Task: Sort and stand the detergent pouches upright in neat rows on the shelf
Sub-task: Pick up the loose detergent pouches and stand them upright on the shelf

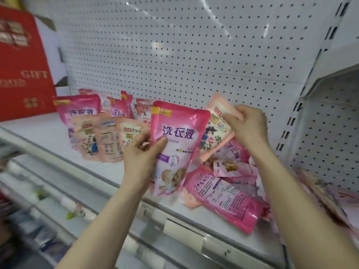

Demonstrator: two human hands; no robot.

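Left hand [139,154] grips pink pouch [175,133]; right hand [250,127] pinches peach pouch [213,136].

A white pegboard [174,45] fills the upper frame, with streaks of light glare near the top. Below it a white shelf [48,136] runs diagonally, edged by a grey rail [184,232]. A red box [21,65] stands upper left. A slotted upright [291,121] divides off a second pegboard bay [330,142] at right. Blurred lower shelves [29,191] show lower left.
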